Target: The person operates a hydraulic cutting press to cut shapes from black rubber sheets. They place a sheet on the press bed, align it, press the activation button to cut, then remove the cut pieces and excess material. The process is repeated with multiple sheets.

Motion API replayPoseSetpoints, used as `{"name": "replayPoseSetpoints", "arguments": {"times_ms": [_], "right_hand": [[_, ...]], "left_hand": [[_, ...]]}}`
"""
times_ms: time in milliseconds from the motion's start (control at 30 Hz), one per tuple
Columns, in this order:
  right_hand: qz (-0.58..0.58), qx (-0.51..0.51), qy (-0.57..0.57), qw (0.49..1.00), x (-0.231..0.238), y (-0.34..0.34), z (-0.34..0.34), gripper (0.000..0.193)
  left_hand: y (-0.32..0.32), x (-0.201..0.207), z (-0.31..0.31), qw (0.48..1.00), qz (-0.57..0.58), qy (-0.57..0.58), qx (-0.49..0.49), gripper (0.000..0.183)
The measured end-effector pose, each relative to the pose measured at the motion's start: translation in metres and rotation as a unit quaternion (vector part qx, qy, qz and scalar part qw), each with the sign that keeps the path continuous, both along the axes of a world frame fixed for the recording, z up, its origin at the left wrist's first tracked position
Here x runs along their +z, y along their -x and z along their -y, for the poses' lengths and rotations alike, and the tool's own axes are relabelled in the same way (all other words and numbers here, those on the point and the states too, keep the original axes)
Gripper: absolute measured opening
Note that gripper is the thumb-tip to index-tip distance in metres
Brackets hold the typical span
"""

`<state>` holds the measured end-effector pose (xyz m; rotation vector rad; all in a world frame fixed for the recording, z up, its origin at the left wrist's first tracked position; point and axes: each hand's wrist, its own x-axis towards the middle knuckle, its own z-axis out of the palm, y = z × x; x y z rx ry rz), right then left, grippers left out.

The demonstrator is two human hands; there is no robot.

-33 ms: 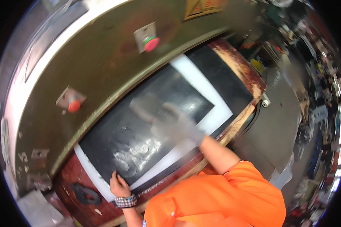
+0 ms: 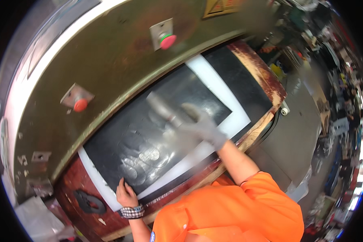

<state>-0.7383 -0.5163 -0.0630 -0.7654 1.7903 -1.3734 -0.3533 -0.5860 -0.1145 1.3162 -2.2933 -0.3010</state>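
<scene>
A black sheet [image 2: 109,161] with rounded outlines and shiny marks on its surface lies at a slant over a white board [image 2: 240,117]. My left hand [image 2: 126,193], bare with a checked band at the wrist, rests at the sheet's near left corner, fingers stretched onto its edge. Above the middle of the sheet is my right hand [image 2: 203,129], in a grey glove and partly smeared by motion. It is closed round a long grey tool [image 2: 162,105] whose far end points up and left; blur hides its exact kind.
Along the far side runs a green machine beam with a red button [image 2: 80,105] and a pink-red button [image 2: 167,41]. A black looped piece [image 2: 89,202] lies on the worn red table [image 2: 74,179] at left. A dark mat [image 2: 238,76] lies under the white board.
The right hand and its tool have shifted slightly and look less blurred. The whole view has moved a little; the left hand stays at the sheet's corner.
</scene>
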Motion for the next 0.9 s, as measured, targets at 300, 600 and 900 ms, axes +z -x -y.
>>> {"name": "replayPoseSetpoints", "arguments": {"times_ms": [300, 600, 900], "right_hand": [[-0.508, -0.031, -0.063, 0.858, -0.02, 0.038, -0.018, 0.085], [-0.502, -0.113, 0.102, 0.852, 0.002, 0.071, 0.086, 0.049], [-0.501, -0.116, 0.255, 0.819, 0.068, 0.099, 0.166, 0.009]], "left_hand": [[0.017, 0.01, -0.001, 0.999, -0.008, 0.034, 0.037, 0.02], [0.041, 0.007, 0.064, 0.999, -0.023, 0.032, 0.021, 0.022], [0.084, -0.014, 0.083, 0.998, -0.049, -0.036, 0.031, 0.017]]}}
